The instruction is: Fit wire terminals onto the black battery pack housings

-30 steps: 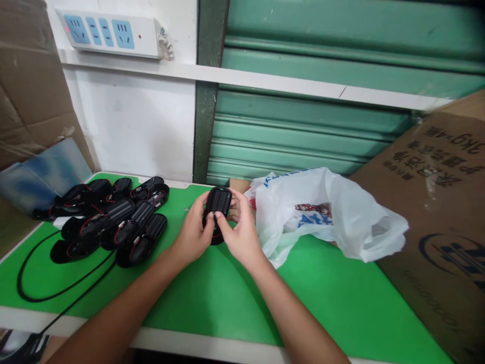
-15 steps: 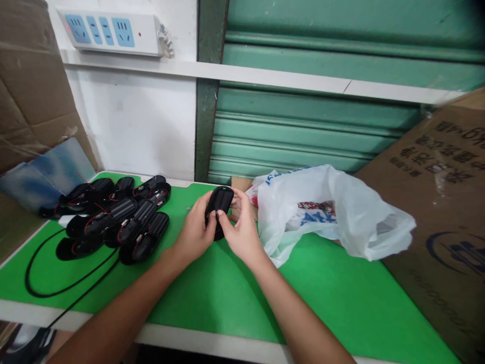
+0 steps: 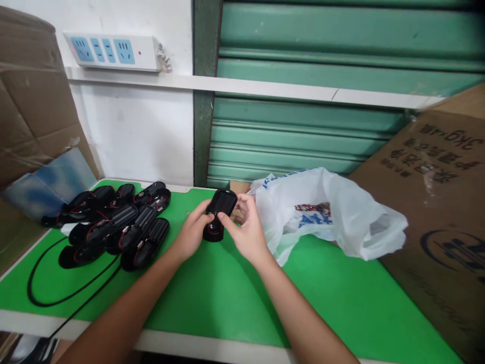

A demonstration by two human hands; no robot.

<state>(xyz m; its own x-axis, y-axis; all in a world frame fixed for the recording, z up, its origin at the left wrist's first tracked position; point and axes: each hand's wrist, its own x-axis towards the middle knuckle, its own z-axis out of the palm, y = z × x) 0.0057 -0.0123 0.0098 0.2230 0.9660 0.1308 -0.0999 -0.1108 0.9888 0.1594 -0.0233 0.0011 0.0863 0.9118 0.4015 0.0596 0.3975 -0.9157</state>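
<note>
A black oval plastic housing point(image 3: 223, 203) with a thin red wire at its lower end is held above the green tabletop. My left hand point(image 3: 195, 228) grips its left side, the thumb on its face. From the right, my right hand point(image 3: 245, 225) holds it too, with the thumb pressed near the middle beside the other thumb. Fingers behind the part are partly hidden. Several similar black housings point(image 3: 131, 227) with red wires lie in a pile to the left.
A white plastic bag point(image 3: 314, 207) with red items lies right of my hands. Cardboard boxes point(image 3: 435, 202) stand at both sides. A black cable point(image 3: 32, 283) curves over the left tabletop. A power strip point(image 3: 113, 50) is on the wall.
The view has tilted up slightly. The housing has turned a little in my hands, and its lower end with the red wire now shows more.
</note>
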